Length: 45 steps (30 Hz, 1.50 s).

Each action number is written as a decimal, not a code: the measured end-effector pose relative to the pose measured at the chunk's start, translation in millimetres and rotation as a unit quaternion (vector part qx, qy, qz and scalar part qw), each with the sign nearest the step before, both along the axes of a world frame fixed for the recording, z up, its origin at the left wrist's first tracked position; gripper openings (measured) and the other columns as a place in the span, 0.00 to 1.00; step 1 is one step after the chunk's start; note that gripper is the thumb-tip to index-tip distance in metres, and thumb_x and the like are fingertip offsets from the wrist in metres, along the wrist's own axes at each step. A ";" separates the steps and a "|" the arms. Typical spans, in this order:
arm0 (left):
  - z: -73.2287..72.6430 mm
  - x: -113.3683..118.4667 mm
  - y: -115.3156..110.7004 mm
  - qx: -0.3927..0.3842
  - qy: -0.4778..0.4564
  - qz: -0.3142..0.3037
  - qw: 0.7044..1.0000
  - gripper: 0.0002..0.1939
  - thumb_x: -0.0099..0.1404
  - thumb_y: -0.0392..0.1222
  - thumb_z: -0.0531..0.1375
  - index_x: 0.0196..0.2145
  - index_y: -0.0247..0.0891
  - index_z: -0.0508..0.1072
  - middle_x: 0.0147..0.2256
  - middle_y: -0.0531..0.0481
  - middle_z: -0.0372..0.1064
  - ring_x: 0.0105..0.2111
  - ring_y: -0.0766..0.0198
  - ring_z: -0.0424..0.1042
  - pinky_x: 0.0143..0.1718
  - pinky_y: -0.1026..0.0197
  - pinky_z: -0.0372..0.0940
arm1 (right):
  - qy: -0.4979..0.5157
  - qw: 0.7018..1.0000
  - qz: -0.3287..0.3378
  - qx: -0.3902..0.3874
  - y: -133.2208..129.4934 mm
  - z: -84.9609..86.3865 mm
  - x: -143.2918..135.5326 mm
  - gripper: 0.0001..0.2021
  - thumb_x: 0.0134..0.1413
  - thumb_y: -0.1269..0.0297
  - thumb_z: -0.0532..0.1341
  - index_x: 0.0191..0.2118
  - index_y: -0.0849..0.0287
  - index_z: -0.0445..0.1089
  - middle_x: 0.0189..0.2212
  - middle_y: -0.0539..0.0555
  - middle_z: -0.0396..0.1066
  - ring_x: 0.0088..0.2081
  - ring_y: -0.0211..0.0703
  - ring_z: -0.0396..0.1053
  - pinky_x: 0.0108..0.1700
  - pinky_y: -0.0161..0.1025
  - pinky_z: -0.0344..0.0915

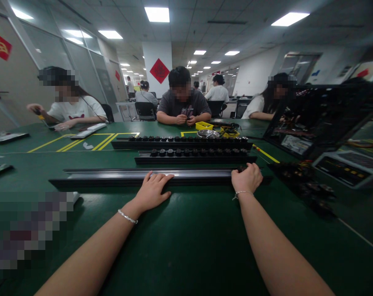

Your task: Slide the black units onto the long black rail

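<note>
A long black channel rail (96,176) lies crosswise on the green table in front of me. My left hand (152,190) rests on its near edge, around the middle, with the fingers spread. Over the rail's right end, my right hand (247,179) is closed with bent fingers around a small black part (242,168), mostly hidden by them. Behind lie two similar rails: a shorter one (161,160) and a longer one (121,145). Each carries a row of small round black parts (186,152).
Loose black parts with wires (316,189) lie right, beside a power supply box (353,166) and an open black computer case (322,119). Yellow trays (204,126) and a round metal dish (208,134) stand at the back. Co-workers sit across the table (186,242).
</note>
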<state>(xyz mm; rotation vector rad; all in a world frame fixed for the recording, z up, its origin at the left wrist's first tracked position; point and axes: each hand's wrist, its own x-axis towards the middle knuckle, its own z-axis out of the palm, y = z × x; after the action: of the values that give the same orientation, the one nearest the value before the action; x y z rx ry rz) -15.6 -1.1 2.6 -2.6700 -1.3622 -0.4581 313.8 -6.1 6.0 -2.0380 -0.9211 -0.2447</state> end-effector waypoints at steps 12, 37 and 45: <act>-0.6 0.8 -1.4 0.007 -0.003 -0.001 1.000 0.30 0.60 0.47 0.57 0.59 0.47 0.56 0.50 0.49 0.65 0.51 0.54 0.63 0.60 0.42 0.42 | -0.015 0.985 0.044 -0.164 -11.8 -1.7 28.3 0.32 0.50 0.44 0.50 0.58 0.56 0.62 0.62 0.58 0.54 0.64 0.55 0.43 0.61 0.65 0.39; -0.9 -1.0 -0.4 0.005 -0.001 -0.005 1.000 0.30 0.61 0.48 0.56 0.60 0.48 0.56 0.51 0.48 0.65 0.53 0.53 0.62 0.60 0.41 0.41 | -0.008 0.988 0.010 -0.155 -10.3 -2.1 46.5 0.30 0.50 0.46 0.49 0.55 0.55 0.64 0.60 0.58 0.57 0.62 0.55 0.46 0.60 0.63 0.41; 0.0 0.1 -1.4 0.005 0.006 0.001 1.000 0.30 0.60 0.48 0.57 0.60 0.47 0.56 0.50 0.48 0.66 0.52 0.54 0.63 0.61 0.42 0.41 | 0.004 0.991 -0.010 -0.135 -10.7 -2.0 51.6 0.28 0.49 0.48 0.51 0.55 0.55 0.65 0.60 0.57 0.57 0.62 0.55 0.47 0.60 0.62 0.44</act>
<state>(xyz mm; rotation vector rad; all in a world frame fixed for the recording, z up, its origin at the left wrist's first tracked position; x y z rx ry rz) -15.5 -2.5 2.6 -2.6582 -1.3555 -0.4480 365.3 -16.8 4.0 -2.2950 -0.9722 -0.1270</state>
